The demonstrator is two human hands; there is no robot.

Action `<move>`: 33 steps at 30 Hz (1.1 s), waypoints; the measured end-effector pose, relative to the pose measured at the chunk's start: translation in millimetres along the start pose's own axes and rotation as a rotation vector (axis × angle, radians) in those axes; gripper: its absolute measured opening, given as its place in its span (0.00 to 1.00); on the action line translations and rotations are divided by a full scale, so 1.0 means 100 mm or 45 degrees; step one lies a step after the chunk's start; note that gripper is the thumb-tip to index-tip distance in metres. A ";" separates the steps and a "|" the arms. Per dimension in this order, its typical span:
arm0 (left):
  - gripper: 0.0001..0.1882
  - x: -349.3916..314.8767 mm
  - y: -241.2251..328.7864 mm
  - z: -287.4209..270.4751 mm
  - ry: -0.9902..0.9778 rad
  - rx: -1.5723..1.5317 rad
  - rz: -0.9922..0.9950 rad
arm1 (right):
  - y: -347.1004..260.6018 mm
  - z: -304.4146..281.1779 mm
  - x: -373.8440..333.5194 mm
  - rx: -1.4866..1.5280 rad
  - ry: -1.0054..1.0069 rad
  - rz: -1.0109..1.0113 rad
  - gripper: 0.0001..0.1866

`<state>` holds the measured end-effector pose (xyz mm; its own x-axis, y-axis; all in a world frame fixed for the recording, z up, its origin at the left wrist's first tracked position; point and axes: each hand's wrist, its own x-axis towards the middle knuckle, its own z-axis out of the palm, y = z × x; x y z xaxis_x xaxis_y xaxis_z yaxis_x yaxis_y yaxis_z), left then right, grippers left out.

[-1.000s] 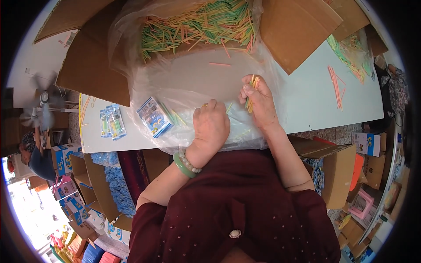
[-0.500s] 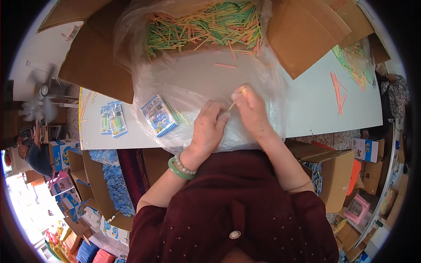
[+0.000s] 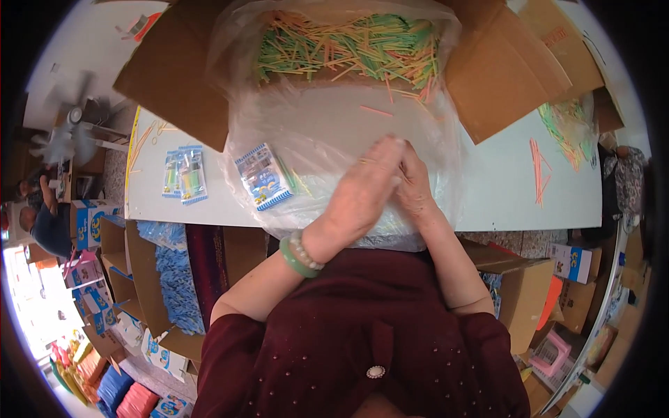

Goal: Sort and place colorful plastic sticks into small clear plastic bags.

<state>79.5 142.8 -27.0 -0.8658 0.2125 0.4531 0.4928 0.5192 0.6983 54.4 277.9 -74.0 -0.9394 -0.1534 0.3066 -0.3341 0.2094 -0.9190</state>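
So the left hand just swung up against the right hand over the plastic bag, making it two-handed work now, fingers overlapping so can't tell what's gripped, loose sticks heaped at the bag's far end.

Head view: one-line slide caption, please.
Left hand and right hand together over clear plastic sheeting, a pile of multicoloured sticks beyond, blue-and-white packets to the left.
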 end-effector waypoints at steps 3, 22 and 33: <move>0.24 0.02 0.05 0.10 -0.143 0.150 0.130 | -0.01 -0.04 0.00 -0.011 0.007 -0.074 0.17; 0.23 -0.62 -0.64 -1.11 0.262 0.865 -1.130 | -0.09 0.01 -0.04 -0.325 -0.234 -0.112 0.05; 0.11 -0.82 -0.73 -1.13 0.704 0.641 -0.841 | -0.09 0.03 -0.04 -0.252 -0.150 -0.053 0.05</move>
<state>124.3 -5.9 -52.8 -0.7277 -0.5943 0.3424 -0.2780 0.7119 0.6449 61.7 273.3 -67.7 -0.9129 -0.2751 0.3015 -0.3919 0.3842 -0.8359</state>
